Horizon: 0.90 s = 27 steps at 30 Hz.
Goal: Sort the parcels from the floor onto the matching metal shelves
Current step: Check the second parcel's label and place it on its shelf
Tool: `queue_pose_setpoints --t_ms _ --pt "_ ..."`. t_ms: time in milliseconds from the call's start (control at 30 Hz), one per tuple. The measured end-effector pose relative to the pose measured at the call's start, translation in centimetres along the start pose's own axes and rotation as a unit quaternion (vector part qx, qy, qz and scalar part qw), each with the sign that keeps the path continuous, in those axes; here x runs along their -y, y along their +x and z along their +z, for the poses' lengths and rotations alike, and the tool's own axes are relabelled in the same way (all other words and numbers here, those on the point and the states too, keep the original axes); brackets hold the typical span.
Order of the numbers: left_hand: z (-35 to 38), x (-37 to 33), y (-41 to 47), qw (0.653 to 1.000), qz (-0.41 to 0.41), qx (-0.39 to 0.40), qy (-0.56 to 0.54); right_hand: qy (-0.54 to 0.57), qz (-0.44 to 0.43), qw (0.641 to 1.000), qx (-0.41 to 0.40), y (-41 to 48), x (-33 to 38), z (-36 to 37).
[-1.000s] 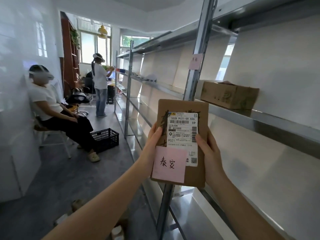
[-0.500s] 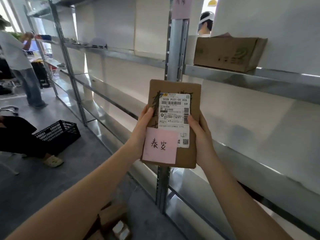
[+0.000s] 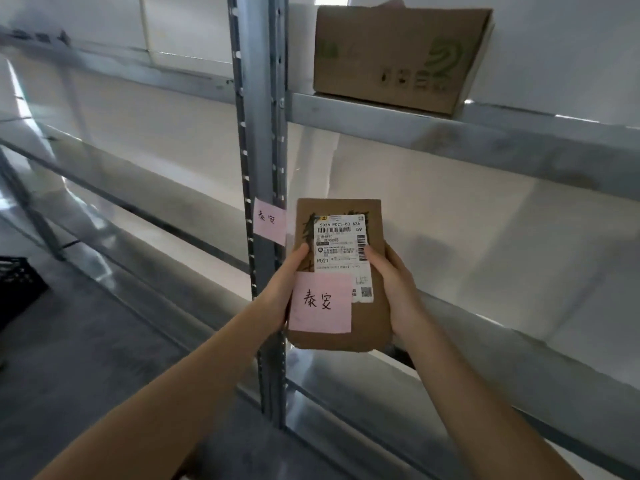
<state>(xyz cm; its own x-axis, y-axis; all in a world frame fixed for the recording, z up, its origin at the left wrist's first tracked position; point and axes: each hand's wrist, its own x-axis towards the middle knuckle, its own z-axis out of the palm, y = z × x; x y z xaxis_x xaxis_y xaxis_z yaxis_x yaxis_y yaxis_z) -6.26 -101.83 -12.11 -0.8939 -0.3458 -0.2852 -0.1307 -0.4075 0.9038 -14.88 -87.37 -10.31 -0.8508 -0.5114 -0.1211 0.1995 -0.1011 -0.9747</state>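
Both hands hold a flat brown cardboard parcel (image 3: pixel 341 271) upright in front of a metal shelving unit. The left hand (image 3: pixel 280 299) grips the parcel's left edge, thumb pressed on the front face and the other fingers hidden behind it. The right hand (image 3: pixel 393 292) grips the right edge in the same manner, thumb lying against the white shipping label (image 3: pixel 343 251); its remaining fingers are out of sight behind the cardboard. The parcel rests on no shelf and hangs in the air, its top edge level with the open bay between two shelf boards.

A pink sticky note (image 3: pixel 320 303) with two handwritten characters covers the parcel's lower left front, overlapping the shipping label's lower corner. A second pink note (image 3: pixel 270 221) bearing matching characters is stuck to the perforated upright post (image 3: pixel 259 133) of the shelving, just left of the parcel's upper corner.

The upper shelf (image 3: pixel 485 133), right of the post, carries a larger cardboard box (image 3: pixel 398 53) with a green printed logo, set close to the post. The lower shelf (image 3: pixel 519 348) runs behind and below the right hand. Further shelf boards extend to the left of the post. A black plastic crate (image 3: pixel 17 289) sits on the grey floor (image 3: pixel 86 358) at the left edge of the view.
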Motion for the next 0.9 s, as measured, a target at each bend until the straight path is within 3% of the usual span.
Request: queue_pose_setpoints --t_ms 333,533,633,700,767,833,900 --pt "0.2 2.4 9.5 0.987 -0.112 -0.111 0.025 -0.12 0.171 0.978 0.011 10.9 -4.0 -3.5" --pt "0.6 2.8 11.5 0.99 -0.083 -0.117 0.012 -0.152 0.163 0.974 0.022 13.3 -4.3 -4.1" --pt "1.3 2.9 12.3 0.988 -0.066 -0.136 -0.017 -0.242 0.124 0.962 0.009 13.5 -3.3 -3.6" --pt "1.3 3.0 13.2 0.984 -0.066 -0.161 -0.025 -0.347 0.054 0.936 -0.026 13.1 -2.4 -2.9" --pt "1.0 2.9 14.1 0.978 -0.077 -0.191 0.024 -0.473 -0.032 0.876 -0.09 11.9 -1.6 -2.4" --pt "0.6 2.1 14.5 0.96 -0.018 -0.219 0.174 -0.559 -0.114 0.811 -0.133 9.3 -1.4 -1.8" --pt "-0.2 1.4 15.5 0.908 0.109 -0.202 0.35 -0.597 -0.192 0.765 -0.149 6.3 -2.9 -0.3"
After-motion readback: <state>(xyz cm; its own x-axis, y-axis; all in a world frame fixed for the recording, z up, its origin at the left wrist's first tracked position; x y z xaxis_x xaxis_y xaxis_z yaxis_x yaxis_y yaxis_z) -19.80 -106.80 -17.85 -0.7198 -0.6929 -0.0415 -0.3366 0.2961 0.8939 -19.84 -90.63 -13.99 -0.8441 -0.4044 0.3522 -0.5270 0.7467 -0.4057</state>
